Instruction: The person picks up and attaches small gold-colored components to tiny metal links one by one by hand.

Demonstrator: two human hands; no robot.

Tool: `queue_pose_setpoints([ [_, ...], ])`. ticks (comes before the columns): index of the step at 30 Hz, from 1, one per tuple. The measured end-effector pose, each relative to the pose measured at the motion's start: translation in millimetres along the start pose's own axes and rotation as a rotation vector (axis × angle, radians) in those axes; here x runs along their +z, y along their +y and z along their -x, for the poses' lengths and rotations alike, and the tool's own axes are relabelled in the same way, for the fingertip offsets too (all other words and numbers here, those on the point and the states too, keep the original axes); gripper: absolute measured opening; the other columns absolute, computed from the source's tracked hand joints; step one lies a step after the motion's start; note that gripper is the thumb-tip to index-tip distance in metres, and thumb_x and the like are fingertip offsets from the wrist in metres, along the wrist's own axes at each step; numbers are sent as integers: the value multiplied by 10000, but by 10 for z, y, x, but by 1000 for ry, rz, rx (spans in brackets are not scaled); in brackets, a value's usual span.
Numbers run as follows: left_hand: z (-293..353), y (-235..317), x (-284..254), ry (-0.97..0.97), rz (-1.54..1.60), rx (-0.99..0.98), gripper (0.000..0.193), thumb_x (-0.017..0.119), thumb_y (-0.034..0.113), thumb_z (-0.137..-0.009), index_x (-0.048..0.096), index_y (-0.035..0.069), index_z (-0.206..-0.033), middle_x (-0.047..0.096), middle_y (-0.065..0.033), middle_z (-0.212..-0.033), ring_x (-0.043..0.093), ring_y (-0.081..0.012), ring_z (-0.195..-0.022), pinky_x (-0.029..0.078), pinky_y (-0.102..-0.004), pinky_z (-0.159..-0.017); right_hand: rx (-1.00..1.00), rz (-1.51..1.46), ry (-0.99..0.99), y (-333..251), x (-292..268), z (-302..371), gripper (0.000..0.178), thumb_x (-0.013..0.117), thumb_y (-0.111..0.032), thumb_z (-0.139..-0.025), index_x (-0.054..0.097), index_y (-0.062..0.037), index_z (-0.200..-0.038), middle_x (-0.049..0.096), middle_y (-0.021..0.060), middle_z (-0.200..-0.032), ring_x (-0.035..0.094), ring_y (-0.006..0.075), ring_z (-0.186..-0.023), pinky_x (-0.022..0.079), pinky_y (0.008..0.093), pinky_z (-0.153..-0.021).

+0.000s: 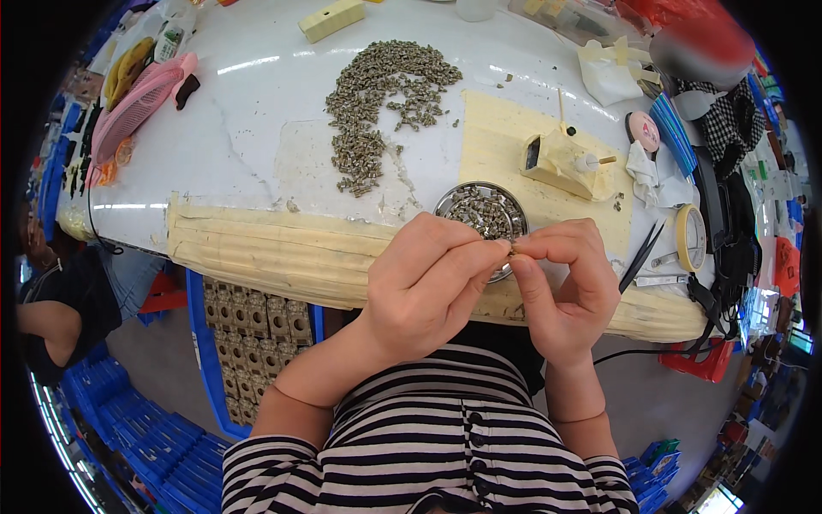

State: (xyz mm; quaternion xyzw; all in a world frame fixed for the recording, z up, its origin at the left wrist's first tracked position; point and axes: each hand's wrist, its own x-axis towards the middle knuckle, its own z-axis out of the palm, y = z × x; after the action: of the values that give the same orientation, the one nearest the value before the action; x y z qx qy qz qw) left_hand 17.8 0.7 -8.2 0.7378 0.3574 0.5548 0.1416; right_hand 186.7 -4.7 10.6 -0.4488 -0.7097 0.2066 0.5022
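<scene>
My left hand [437,270] and my right hand [565,287] meet fingertip to fingertip over the near rim of a round metal dish [515,207]. Both are closed in a pinch around something tiny, mostly hidden by the fingers; its kind cannot be made out. Small metal parts [484,212] fill much of the dish beneath my hands. Farther off on the white table lies a big curved heap of similar small metal parts [368,103], with a few strays at its edges.
Yellowish tape covers the table edge [274,248]. Right of the dish stand a taped block [565,167], black tweezers [640,255] and a tape roll [690,238]. A pink fan-like object [141,111] lies far left. Below the edge, a blue crate [205,360] holds metal blocks.
</scene>
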Motion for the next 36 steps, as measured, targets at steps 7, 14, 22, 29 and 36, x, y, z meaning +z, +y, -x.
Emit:
queue_pose_setpoints([
  [7, -10, -1, -15, -6, 36, -6, 203, 790, -47, -770, 721, 3, -955, 650, -77, -828, 605, -190, -701, 480, -273, -578, 59, -25, -24, -4, 3, 7, 96, 761, -19, -793, 684, -37, -847, 693, 67, -828, 595, 218, -756, 429, 316, -727],
  [14, -14, 10, -33, -7, 78, -63, 196, 782, -37, -750, 723, 2, -933, 639, -82, -835, 606, -207, -707, 485, -297, -586, 117, -76, -66, 3, 16, 5, 51, 727, -21, -830, 684, -33, -854, 683, 72, -839, 590, 226, -775, 438, 316, -738],
  [22, -28, 19, -47, -20, 84, -83, 177, 790, -41, -778, 728, 6, -936, 655, -82, -831, 616, -180, -709, 487, -263, -590, 139, -96, -70, 7, 11, 9, 46, 722, -23, -834, 689, -35, -863, 681, 69, -842, 590, 226, -782, 440, 315, -744],
  [29, -27, 37, -41, -11, 62, -130, 173, 789, -46, -775, 726, -5, -931, 654, -96, -832, 625, -184, -702, 494, -263, -594, 31, -21, -1, -8, -10, 13, 111, 755, -13, -794, 716, -43, -893, 708, 66, -878, 610, 219, -800, 440, 314, -748],
  [36, -27, 51, -35, -9, 58, -154, 163, 778, -59, -778, 722, -11, -923, 654, -105, -828, 631, -187, -698, 502, -265, -606, -21, 2, -9, 4, -8, 6, 176, 801, -5, -739, 732, -48, -895, 716, 66, -869, 616, 209, -777, 434, 310, -740],
])
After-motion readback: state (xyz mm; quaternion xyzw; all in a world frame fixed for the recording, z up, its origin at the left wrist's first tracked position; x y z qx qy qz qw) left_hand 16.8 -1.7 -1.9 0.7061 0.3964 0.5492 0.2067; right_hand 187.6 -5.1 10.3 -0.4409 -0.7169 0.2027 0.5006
